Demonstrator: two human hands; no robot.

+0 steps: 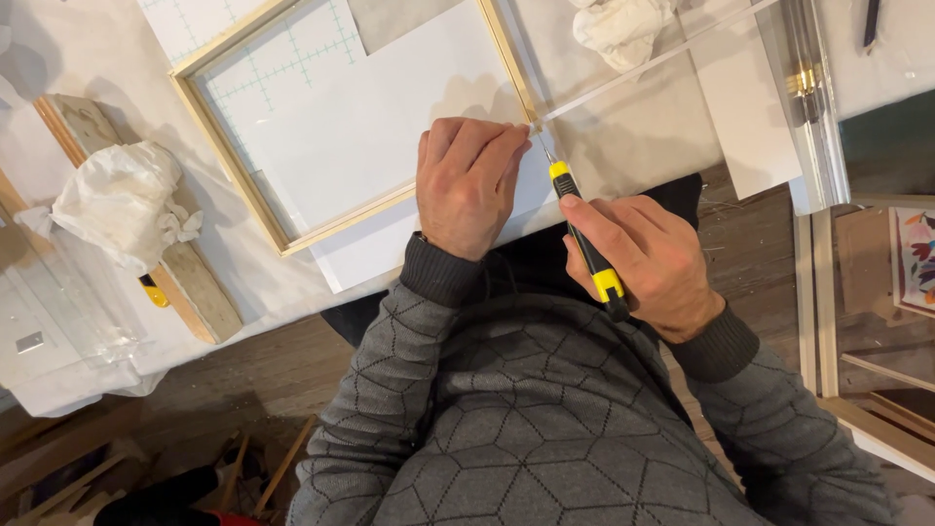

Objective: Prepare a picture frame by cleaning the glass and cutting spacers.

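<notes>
The slim black-and-yellow craft knife [587, 244] sits in my right hand [651, 263], grip clenched around its handle, its blade tip down at the near corner of the pale wooden picture frame [343, 218] lying on the table [638, 136]. I judge this to be a trimming cut at that corner; the next move calls for a steady, light pull. My left hand [467, 185] lies flat, fingers curled loosely, pressing on the frame's corner and the white backing sheet [360, 136] and gripping nothing. A clear acrylic strip [662, 58] runs away from the corner; crumpled white cloth [122, 200] lies well to the left.
</notes>
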